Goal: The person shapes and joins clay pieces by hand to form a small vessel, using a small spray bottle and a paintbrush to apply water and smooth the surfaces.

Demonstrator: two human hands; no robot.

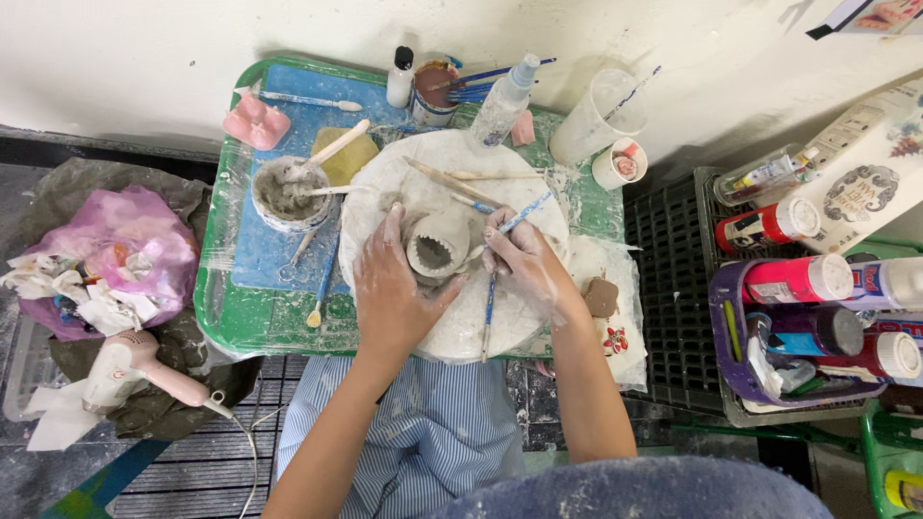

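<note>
Steadying a small grey clay cup (437, 245) on the white round board (452, 332), the left hand (392, 288) cups its side; the right hand (524, 259), just beside the cup, pinches a blue-handled brush (514, 221). Beyond the cup stands a clay-water bowl (286, 195).

Both arms are bare, with no sleeves. The left hand (389, 288) and right hand (524, 264) are smeared with pale clay. A blue-and-white striped apron (423, 432) covers the lap.
</note>
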